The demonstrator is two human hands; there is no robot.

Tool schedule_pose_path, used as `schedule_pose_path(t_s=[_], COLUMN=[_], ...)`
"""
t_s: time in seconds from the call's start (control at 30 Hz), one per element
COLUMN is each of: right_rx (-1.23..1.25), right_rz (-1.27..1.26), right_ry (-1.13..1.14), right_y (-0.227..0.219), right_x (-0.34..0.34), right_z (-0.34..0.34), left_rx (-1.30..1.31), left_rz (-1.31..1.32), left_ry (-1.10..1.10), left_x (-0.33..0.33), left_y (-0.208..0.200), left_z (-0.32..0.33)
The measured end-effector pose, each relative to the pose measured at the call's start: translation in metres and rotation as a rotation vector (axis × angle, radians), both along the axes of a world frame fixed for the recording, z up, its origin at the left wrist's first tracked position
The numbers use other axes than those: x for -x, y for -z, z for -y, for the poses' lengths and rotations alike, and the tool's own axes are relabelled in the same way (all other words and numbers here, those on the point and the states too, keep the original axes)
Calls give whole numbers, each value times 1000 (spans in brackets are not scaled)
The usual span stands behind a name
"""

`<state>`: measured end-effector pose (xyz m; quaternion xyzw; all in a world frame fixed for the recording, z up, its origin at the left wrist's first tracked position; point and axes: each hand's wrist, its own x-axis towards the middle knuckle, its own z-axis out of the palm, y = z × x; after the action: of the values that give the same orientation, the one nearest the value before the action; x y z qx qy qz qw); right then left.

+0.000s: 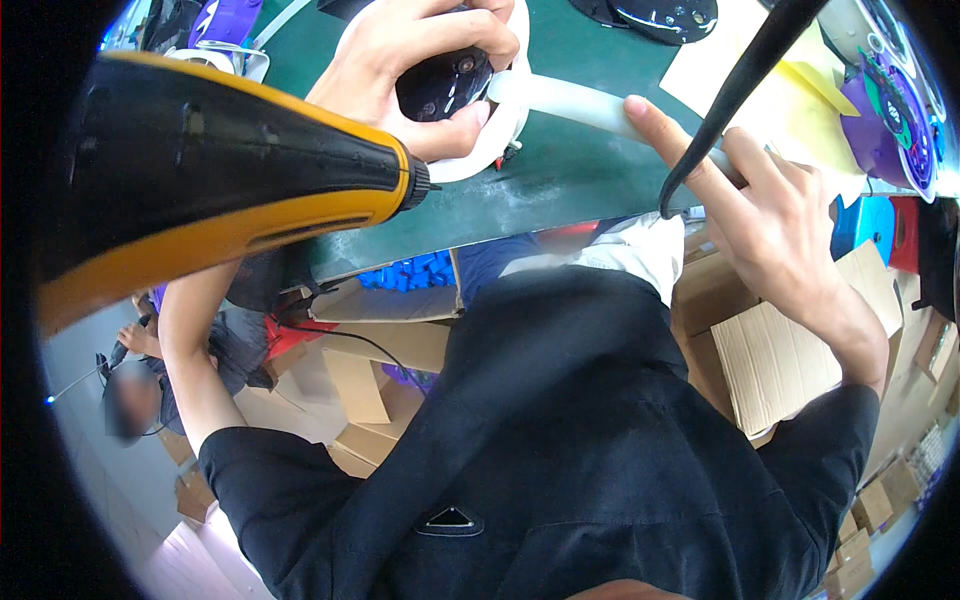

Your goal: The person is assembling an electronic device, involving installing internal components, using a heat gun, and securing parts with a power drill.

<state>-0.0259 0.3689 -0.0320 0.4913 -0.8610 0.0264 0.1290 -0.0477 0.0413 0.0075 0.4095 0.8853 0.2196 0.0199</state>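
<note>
My left hand (425, 75) is closed around a white round housing (518, 112) at the top middle. Inside the ring sits a dark disc (440, 88) with small screws or holes, partly hidden by my fingers. A pale white strip (575, 103) runs from the housing rightward to my right hand (755, 205). My right hand grips the strip's far end, its index finger stretched along it. A small red and black piece (508, 155) shows at the housing's lower edge.
A black-and-yellow power screwdriver (230, 160) hangs large at the left. A black cord or strap (740, 95) crosses at upper right. The green tabletop (580, 170) carries black discs (665, 15) and purple parts (890, 125). Cardboard boxes (780, 360) stand below; another person (215, 350) is at left.
</note>
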Motion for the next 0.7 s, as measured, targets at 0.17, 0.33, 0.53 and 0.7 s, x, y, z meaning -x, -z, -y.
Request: schedule_pose_path(t_s=[0.17, 0.33, 0.53, 0.7], right_rx=[86, -4, -240, -235], right_rz=[46, 242, 230, 26], right_ry=[-3, -33, -53, -93], right_y=[6, -16, -80, -77], right_x=[-2, 16, 26, 16], right_z=[34, 10, 9, 12], left_rx=[-118, -93, -73, -94], left_rz=[-27, 9, -18, -8], left_ry=[21, 15, -24, -40], left_x=[2, 3, 0, -1], left_y=[8, 11, 4, 1], left_z=[-3, -10, -3, -5])
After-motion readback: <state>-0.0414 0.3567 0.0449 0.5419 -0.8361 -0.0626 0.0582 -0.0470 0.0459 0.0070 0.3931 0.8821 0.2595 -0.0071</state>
